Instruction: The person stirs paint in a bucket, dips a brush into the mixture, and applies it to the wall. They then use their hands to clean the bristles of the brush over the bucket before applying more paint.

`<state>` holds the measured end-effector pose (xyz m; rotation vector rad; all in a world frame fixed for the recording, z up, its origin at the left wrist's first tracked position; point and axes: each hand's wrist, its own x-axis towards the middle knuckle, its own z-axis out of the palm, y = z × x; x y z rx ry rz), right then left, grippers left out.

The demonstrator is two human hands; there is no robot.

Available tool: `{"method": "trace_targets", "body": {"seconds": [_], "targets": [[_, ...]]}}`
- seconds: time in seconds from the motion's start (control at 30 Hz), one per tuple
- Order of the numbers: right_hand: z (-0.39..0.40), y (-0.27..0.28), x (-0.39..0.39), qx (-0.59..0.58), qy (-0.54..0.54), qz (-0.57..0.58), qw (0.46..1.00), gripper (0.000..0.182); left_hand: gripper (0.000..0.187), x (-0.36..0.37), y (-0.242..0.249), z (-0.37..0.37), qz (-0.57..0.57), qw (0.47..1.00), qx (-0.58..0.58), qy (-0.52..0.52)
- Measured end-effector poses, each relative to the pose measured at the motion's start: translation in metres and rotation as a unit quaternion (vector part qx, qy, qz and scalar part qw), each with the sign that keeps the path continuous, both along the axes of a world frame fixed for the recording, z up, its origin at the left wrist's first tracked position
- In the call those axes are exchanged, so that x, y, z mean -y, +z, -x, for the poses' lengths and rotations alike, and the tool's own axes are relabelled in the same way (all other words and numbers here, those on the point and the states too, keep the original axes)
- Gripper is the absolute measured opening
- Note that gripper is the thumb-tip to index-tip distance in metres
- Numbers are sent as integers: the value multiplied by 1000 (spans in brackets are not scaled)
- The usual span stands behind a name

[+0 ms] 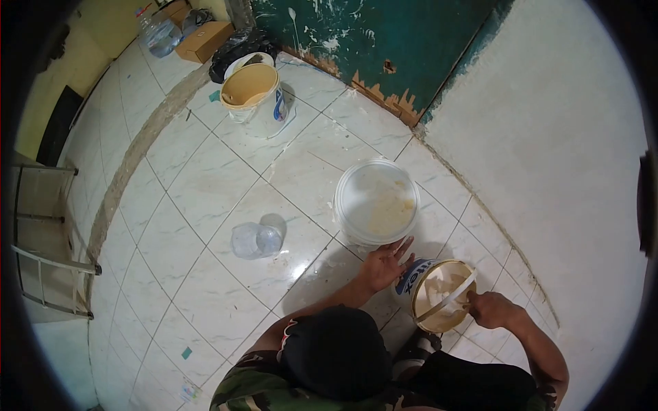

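A white paint bucket (449,312) with a blue label tilts in front of me, pale paint coating its inside and its handle lying across the mouth. My right hand (492,309) is closed on its right rim. Fingers spread, my left hand (385,267) is in the gap between this bucket and a second, wider white bucket (345,229), nearest the second one's lower edge. That second bucket holds a whitish liquid with yellowish patches. To the left, a cut clear plastic container (248,242) is on the tiles.
Farther back are an empty-looking paint bucket (264,118), a black plastic bag (236,46), a cardboard box (204,41) and a large water bottle (161,35). A green door (370,41) and white wall (541,137) bound the right; a metal ladder (55,257) is left.
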<state>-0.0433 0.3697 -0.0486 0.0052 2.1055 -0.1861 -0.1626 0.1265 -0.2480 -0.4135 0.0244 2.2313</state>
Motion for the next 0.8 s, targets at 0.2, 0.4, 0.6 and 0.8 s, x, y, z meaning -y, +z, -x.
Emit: {"method": "trace_targets", "body": {"seconds": [0.2,0.4,0.6,0.8], "targets": [[-2,-3,-1,-6,-7,11,1000,35,55,-1,-3,26,-20,999,8,28],[0,-5,-1,0,-16,11,1000,35,49,2,-3,63,14,998,17,61],[3,0,5,9,-24,14,1000,30,56,13,5,98,39,994,-24,97],[1,-3,1,18,-24,10,1000,31,59,18,5,133,85,987,-41,130]]}}
